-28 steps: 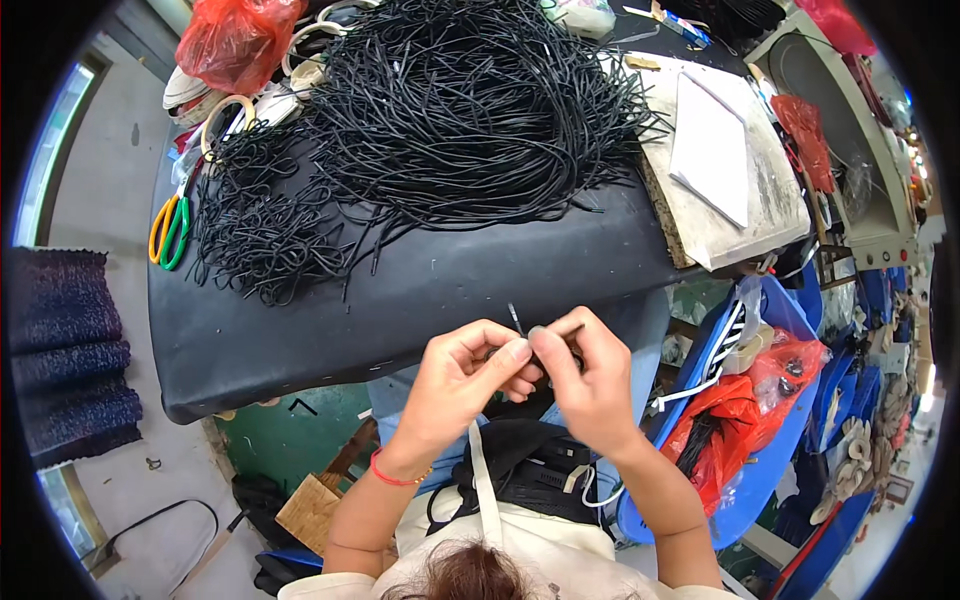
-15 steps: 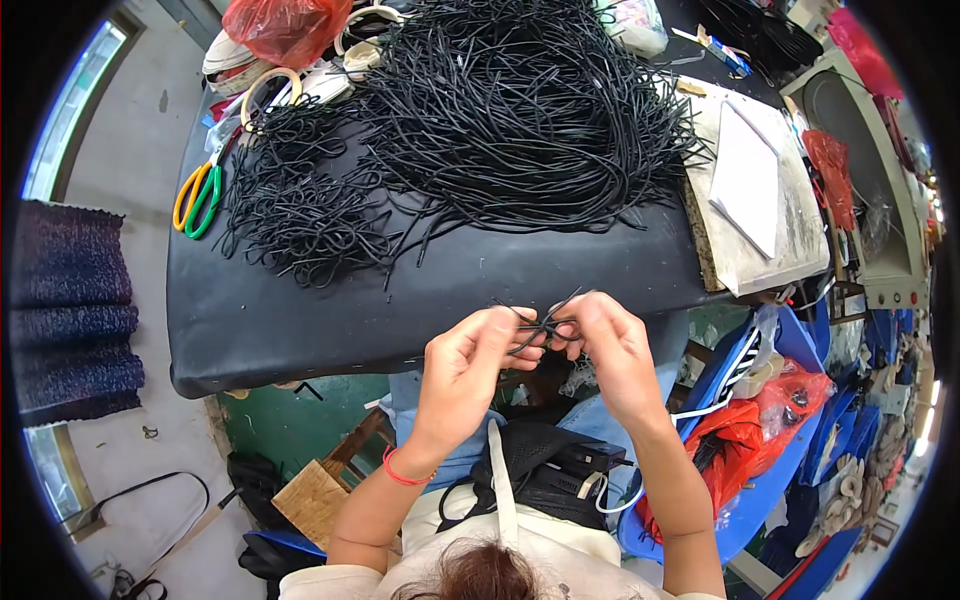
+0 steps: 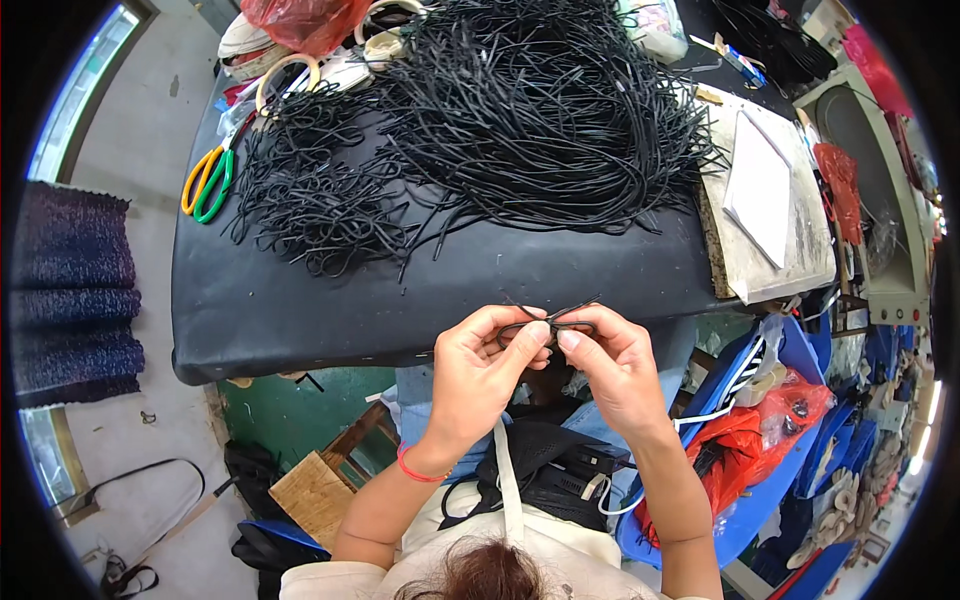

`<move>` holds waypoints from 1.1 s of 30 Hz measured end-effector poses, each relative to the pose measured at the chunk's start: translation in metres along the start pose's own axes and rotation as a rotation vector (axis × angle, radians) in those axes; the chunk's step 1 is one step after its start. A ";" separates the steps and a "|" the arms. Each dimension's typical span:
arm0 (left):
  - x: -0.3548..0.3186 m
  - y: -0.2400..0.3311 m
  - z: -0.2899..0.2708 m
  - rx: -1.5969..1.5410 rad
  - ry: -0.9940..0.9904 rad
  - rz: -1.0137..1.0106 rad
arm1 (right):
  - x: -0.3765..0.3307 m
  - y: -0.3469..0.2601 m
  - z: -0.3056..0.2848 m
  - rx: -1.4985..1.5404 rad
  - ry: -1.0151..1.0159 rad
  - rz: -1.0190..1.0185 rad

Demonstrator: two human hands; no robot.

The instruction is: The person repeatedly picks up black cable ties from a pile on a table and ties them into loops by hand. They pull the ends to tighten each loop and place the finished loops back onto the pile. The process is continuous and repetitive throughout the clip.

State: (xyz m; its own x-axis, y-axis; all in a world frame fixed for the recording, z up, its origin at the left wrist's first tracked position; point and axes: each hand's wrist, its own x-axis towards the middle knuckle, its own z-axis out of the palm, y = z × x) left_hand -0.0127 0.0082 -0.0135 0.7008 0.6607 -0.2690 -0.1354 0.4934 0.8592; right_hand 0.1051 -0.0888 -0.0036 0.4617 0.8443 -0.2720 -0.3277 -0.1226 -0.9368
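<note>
Left hand and right hand both pinch black cord; red bag beyond.

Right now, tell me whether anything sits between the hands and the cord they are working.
Nothing visible does. The left hand and right hand already pinch the short black cord between their fingertips, just in front of the black table's near edge. The big cord pile lies farther back, apart from them.
</note>
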 end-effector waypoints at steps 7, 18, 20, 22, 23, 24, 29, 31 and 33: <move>0.001 0.001 -0.006 0.043 0.062 -0.016 | 0.006 0.005 0.007 -0.024 -0.008 0.042; 0.039 0.088 -0.089 1.223 0.617 0.585 | 0.086 -0.006 0.004 -1.164 0.191 -0.808; 0.050 0.090 -0.086 1.375 0.890 0.712 | 0.099 -0.003 0.007 -1.451 0.150 -0.865; 0.048 0.084 -0.068 1.348 0.788 0.997 | 0.105 -0.004 0.006 -1.643 0.111 -0.883; 0.043 0.081 -0.062 1.304 0.656 1.070 | 0.105 -0.005 0.007 -1.584 0.113 -0.949; 0.039 0.071 -0.055 1.344 0.450 1.060 | 0.103 -0.006 0.006 -1.524 0.115 -1.012; 0.029 0.038 -0.041 1.344 0.077 0.897 | 0.062 -0.014 0.019 -1.232 -0.061 -0.996; 0.021 0.033 -0.046 1.204 0.047 0.785 | 0.055 -0.016 0.019 -1.129 -0.092 -0.894; 0.013 0.039 -0.046 1.085 0.080 0.673 | 0.051 -0.022 0.018 -1.016 -0.096 -0.782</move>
State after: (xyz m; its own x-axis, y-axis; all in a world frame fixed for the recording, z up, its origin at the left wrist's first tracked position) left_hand -0.0413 0.0620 -0.0031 0.6679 0.6499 0.3626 0.2198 -0.6377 0.7383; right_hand 0.1211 -0.0338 0.0071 0.1701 0.9004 0.4004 0.7938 0.1156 -0.5971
